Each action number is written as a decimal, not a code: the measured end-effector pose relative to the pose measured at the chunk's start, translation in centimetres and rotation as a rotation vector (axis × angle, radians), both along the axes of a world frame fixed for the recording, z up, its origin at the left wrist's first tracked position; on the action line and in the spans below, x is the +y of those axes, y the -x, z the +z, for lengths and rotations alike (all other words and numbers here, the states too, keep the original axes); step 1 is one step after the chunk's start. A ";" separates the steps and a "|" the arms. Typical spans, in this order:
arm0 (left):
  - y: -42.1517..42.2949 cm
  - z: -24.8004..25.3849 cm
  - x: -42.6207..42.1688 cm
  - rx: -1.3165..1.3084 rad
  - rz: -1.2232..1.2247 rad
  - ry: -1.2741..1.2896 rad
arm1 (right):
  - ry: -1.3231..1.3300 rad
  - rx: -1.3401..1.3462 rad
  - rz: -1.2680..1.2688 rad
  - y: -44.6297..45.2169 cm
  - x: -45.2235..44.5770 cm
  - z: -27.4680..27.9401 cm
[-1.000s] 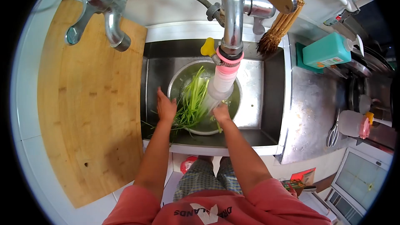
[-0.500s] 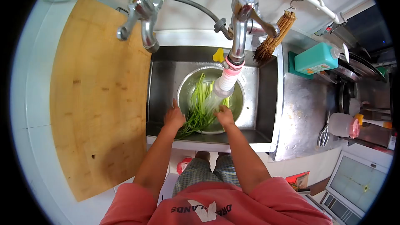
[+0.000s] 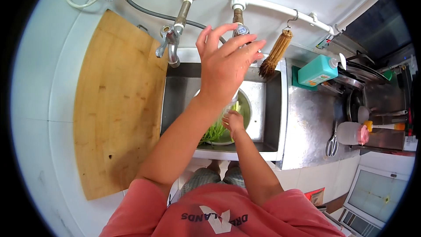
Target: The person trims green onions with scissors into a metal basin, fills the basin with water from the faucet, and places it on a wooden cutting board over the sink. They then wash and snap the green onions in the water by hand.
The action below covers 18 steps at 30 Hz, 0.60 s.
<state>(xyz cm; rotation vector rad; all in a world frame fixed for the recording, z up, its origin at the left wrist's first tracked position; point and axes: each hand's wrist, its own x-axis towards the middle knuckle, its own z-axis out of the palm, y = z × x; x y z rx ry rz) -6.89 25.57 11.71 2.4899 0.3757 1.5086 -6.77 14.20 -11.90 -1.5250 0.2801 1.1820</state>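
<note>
Right now, up high with the left hand (image 3: 226, 63), fingers spread and slightly bent, wet skin showing, right in front of the metal faucet (image 3: 241, 30); no telling about contact behind those fingers. Down low with the right hand (image 3: 234, 121), fingers curled in over the round metal basin (image 3: 250, 113), right beside the green stalks (image 3: 215, 132); no telling whether gripping any or just touching. Lying inside the basin, mostly toward its left and near side, partly hidden by the left forearm. All set within the steel sink (image 3: 272, 109). Over to the left, see the wooden cutting board (image 3: 118, 105), with a second faucet (image 3: 172, 46) near its upper right edge. To the right, notice a hanging bristle brush (image 3: 276, 52), a teal pump bottle (image 3: 318, 71) and, farther down the steel counter (image 3: 305, 123), metal scissors (image 3: 332, 145).
</note>
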 end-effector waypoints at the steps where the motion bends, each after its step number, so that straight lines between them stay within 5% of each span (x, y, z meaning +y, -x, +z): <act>1: -0.4 0.2 0.2 -0.019 -0.006 0.008 | -0.038 0.039 -0.003 -0.2 0.0 0.6; 14: -1.5 0.9 0.2 -0.006 0.012 0.012 | 0.006 0.220 -0.074 -0.4 -0.8 -1.9; 16: -1.6 0.8 0.1 -0.035 0.027 0.041 | 0.210 -0.123 -0.007 -0.1 -1.8 -7.1; 18: -1.6 0.9 -0.2 -0.033 0.041 0.059 | 0.348 -0.191 -0.025 0.0 -3.0 -7.1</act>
